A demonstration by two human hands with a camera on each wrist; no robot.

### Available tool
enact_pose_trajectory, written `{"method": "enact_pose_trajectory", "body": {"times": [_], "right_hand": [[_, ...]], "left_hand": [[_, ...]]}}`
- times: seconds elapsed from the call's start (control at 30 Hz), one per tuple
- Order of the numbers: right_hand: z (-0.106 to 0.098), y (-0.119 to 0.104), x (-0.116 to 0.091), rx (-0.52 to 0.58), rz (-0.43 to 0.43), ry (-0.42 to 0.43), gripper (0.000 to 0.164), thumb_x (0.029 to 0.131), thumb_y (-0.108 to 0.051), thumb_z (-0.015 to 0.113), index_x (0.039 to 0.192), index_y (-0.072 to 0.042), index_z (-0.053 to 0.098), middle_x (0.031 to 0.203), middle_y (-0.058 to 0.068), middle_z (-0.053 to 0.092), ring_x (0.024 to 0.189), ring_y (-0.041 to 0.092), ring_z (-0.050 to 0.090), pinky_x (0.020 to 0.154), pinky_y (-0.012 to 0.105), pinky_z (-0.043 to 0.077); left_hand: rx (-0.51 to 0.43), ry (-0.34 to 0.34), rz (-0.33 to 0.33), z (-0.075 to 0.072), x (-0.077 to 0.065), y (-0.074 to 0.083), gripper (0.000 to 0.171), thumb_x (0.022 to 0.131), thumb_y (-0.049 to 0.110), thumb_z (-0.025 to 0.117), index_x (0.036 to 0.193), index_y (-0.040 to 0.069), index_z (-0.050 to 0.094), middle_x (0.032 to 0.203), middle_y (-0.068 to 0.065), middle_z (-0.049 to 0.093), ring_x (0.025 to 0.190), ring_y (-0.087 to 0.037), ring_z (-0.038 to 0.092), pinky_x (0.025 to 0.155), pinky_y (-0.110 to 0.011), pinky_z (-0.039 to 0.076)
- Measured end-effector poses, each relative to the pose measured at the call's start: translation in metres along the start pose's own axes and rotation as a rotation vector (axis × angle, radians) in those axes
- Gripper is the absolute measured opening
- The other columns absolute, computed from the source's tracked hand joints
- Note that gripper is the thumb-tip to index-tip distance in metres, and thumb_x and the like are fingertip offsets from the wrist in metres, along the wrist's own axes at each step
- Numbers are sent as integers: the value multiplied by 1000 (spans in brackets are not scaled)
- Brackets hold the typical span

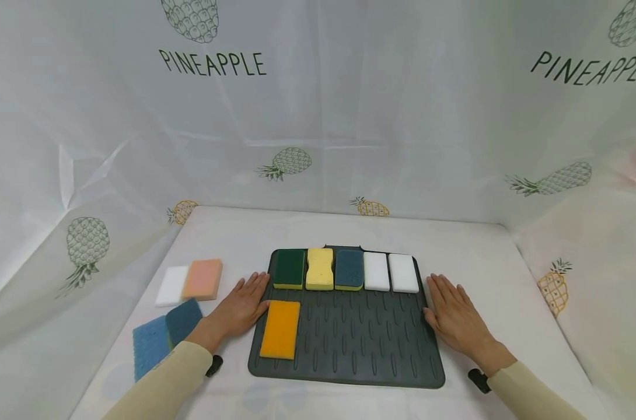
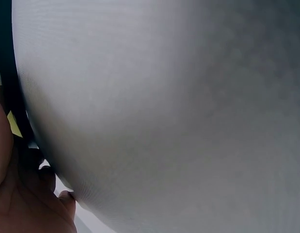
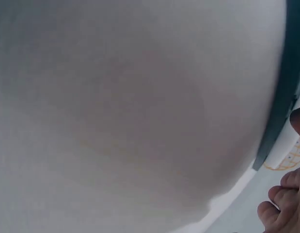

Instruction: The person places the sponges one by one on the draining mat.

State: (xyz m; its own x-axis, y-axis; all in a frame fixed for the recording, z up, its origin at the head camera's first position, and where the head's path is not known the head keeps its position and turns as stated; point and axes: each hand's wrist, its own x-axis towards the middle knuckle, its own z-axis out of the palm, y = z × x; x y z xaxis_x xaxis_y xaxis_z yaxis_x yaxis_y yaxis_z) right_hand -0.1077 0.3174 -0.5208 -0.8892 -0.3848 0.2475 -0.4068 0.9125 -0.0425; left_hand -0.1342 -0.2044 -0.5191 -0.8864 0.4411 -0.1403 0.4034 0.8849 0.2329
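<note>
In the head view a dark grey ridged mat [image 1: 349, 344] lies between the two hands. My left hand [image 1: 240, 306] rests flat at its left edge, fingers straight, thumb tip over the rim. My right hand [image 1: 457, 321] lies the same way along the right edge. Along the mat's back stand a dark green scouring sponge [image 1: 289, 268], a yellow waisted sponge [image 1: 320, 268], a blue-topped sponge [image 1: 349, 269] and two white sponges [image 1: 376, 271]. An orange sponge [image 1: 279, 329] lies at the front left of the mat. Both wrist views show mostly blurred white tabletop beside the mat's edge.
Left of the mat lie a white sponge [image 1: 171, 286] and a salmon-pink sponge [image 1: 202, 279], side by side. Nearer the left forearm are a dark blue sponge [image 1: 184, 322] and a light blue cloth-like pad [image 1: 151, 345], which overlap. A pineapple-print sheet [image 1: 349, 116] hangs behind the table.
</note>
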Motion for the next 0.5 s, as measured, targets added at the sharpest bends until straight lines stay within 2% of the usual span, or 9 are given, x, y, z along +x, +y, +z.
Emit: {"method": "enact_pose_trajectory", "body": {"times": [0.1, 0.3, 0.5], "right_hand": [[2, 3, -1, 7, -13, -31, 69, 102, -24, 64, 155, 13, 39, 160, 32, 43, 148, 51, 40, 116, 70, 35], [4, 8, 3, 15, 15, -127, 68, 107, -27, 57, 158, 12, 35, 165, 30, 37, 153, 49, 34, 121, 68, 30], [5, 9, 3, 5, -13, -185, 66, 108, -27, 55, 158, 12, 35, 166, 28, 36, 154, 48, 34, 123, 67, 28]], "left_hand": [[2, -1, -5, 1, 1, 0, 70, 114, 36, 47, 166, -4, 22, 173, -21, 26, 161, -41, 24, 129, -62, 20], [-1, 9, -6, 4, 2, -2, 70, 114, 35, 48, 166, -4, 22, 173, -22, 26, 161, -42, 24, 129, -63, 19], [-2, -6, -28, 5, 2, -1, 71, 114, 36, 46, 167, -3, 20, 174, -20, 24, 162, -41, 21, 130, -62, 17]]}}
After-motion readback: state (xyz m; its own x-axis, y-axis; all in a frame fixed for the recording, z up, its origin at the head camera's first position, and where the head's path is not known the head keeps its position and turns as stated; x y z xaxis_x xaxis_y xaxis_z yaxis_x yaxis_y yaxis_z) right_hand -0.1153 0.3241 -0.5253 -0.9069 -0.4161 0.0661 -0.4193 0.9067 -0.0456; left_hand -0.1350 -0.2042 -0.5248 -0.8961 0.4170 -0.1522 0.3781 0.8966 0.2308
